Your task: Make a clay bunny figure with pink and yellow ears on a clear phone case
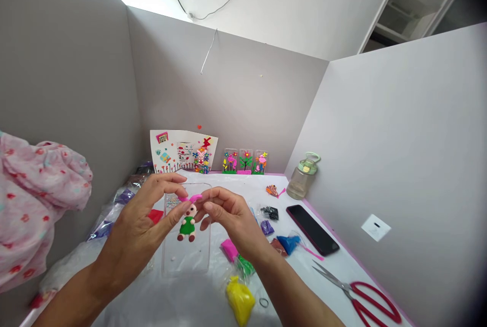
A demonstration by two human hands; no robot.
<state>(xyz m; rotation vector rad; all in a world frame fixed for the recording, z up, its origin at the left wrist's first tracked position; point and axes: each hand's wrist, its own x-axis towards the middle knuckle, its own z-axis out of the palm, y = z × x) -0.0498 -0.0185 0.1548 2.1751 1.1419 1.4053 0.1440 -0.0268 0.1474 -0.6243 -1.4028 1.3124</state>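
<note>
Fingers (167,183), two sets: those of the left hand (137,215) are standing parted, thumb (181,214) at one pink-eared figurine (187,225) in green, showing against one clear case (198,261); those of the right hand (238,220) are resting curled at one ear (196,198), whether grasping it I cannot tell

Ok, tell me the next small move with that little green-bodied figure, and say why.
I'd probably press the pink ears gently where they meet the head of the figure: the left hand and the right hand both have fingers close about that spot, and the ears splay apart. Whether they are firmly stuck, the view cannot show.
</note>
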